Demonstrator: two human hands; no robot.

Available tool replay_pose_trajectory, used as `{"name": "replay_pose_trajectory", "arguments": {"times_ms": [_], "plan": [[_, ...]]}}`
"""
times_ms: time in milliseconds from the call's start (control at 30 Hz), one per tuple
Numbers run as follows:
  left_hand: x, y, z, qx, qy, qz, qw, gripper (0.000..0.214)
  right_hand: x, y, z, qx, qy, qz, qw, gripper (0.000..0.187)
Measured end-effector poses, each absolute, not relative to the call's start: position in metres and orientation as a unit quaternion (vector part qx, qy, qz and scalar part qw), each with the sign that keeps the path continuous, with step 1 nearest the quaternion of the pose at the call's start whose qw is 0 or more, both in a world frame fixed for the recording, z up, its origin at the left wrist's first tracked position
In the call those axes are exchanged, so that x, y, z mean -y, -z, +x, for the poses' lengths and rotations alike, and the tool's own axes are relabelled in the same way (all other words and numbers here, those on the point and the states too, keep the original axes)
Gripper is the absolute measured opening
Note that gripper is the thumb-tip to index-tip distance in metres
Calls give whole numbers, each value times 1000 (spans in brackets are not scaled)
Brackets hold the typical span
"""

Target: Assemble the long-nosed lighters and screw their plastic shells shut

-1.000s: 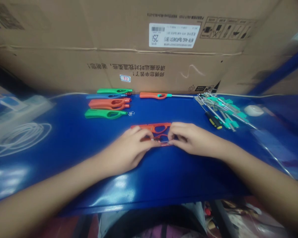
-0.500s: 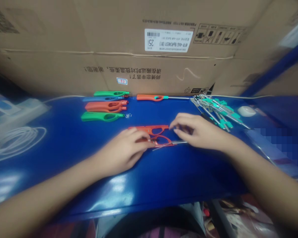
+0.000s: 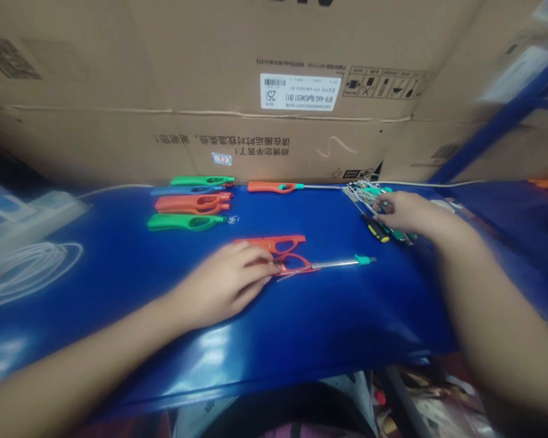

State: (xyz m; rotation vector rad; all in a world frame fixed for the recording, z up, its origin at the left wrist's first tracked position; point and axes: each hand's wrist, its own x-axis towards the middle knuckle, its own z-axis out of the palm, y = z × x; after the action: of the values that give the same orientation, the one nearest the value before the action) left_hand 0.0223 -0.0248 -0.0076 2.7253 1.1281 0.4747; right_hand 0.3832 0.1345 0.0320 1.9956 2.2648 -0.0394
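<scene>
My left hand (image 3: 231, 281) rests on the blue table (image 3: 119, 286), fingers curled on the near end of an orange lighter shell half (image 3: 295, 264) that carries a metal rod with a teal tip (image 3: 342, 263). A second orange shell half (image 3: 276, 243) lies just behind it. My right hand (image 3: 399, 210) is far to the right, fingers bent over the pile of teal-tipped metal rods (image 3: 369, 191). A black-and-yellow screwdriver (image 3: 375, 229) lies just under that hand.
Green, blue and orange lighter shells (image 3: 192, 204) lie in a stack at the back left. An assembled orange lighter (image 3: 283, 187) lies along the cardboard boxes (image 3: 256, 91) behind the table. A coil of white cable (image 3: 22, 274) sits at the left.
My right hand has left the orange shell and moved right and back to the rod pile. The rod with the teal tip now lies exposed. My left hand stays on the shell.
</scene>
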Motion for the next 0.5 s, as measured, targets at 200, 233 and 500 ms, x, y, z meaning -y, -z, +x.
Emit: {"name": "replay_pose_trajectory", "arguments": {"times_ms": [200, 233, 500], "plan": [[24, 12, 20, -361, -194, 910, 62, 31, -128, -39, 386, -741, 65, 660, 103, 38], [24, 13, 20, -356, -198, 911, 57, 31, -127, -39, 385, -737, 74, 662, 115, 42], [23, 11, 17, -342, -180, 920, 69, 39, -129, -30, 389, -730, 63, 664, 145, 38]]}}
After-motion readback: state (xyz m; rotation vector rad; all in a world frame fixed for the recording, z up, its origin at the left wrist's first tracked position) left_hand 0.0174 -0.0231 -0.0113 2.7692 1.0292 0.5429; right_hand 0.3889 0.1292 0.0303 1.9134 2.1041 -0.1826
